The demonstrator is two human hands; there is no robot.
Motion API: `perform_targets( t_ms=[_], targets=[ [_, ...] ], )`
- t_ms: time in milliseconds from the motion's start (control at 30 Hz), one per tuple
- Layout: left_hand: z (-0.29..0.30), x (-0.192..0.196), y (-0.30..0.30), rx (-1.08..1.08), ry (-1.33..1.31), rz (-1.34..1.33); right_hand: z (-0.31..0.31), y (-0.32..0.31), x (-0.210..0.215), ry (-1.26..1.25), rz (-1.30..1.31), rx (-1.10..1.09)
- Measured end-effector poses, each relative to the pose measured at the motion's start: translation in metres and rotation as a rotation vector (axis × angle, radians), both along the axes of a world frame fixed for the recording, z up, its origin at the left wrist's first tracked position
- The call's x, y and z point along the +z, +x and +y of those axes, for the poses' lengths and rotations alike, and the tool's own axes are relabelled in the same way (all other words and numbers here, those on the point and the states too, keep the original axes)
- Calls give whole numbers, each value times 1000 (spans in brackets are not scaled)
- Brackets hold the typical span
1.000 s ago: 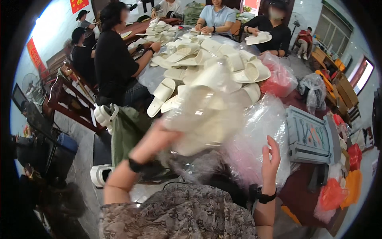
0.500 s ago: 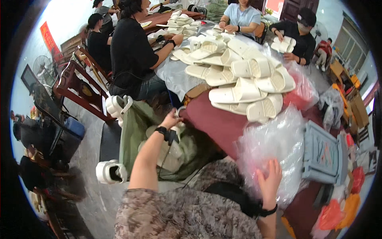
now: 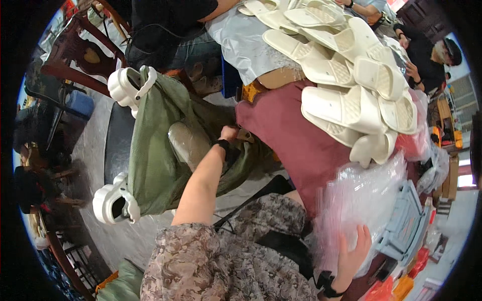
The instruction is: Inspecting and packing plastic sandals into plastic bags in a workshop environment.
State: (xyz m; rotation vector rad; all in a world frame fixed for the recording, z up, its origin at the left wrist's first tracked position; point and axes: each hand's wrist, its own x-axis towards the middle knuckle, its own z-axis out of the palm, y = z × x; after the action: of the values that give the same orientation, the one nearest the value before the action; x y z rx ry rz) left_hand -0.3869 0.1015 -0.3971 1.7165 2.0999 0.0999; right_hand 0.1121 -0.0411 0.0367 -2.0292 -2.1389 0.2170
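Note:
My left hand reaches down into the open mouth of a large green sack that hangs beside the table. It is next to a clear-wrapped bundle lying inside the sack. The fingers are curled, and what they hold is hidden. My right hand lies flat with fingers spread on a stack of clear plastic bags at the table's near corner. A heap of cream-white slippers covers the maroon tablecloth beyond.
White plastic holders keep the sack open. A person in black sits close by at the table's left side, beside a wooden chair. Another person sits at the far right. A grey-blue tray sits right of the bags.
My left arm came down from over the table, where it held a pale bundle, into the green sack. The view has tilted down. My right hand stays on the plastic bags.

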Motion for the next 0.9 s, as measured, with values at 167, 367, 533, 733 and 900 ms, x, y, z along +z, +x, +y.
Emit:
perform_targets(
  t_ms=[167, 367, 533, 733, 900],
  targets=[
    [-16, -57, 41, 606, 193, -535, 14, -16, 5, 64, -37, 89],
    [-4, -105, 38, 751, 68, -682, 31, -15, 5, -109, 15, 128],
    [-4, -144, 38, 715, -7, -664, 33, -18, 1, -153, 0, 84],
    [-21, -172, 51, 653, -77, -632, 40, -20, -3, -136, 48, 75],
    [-24, -159, 53, 581, -86, -586, 38, -21, -6, -104, 29, 60]
  ],
)
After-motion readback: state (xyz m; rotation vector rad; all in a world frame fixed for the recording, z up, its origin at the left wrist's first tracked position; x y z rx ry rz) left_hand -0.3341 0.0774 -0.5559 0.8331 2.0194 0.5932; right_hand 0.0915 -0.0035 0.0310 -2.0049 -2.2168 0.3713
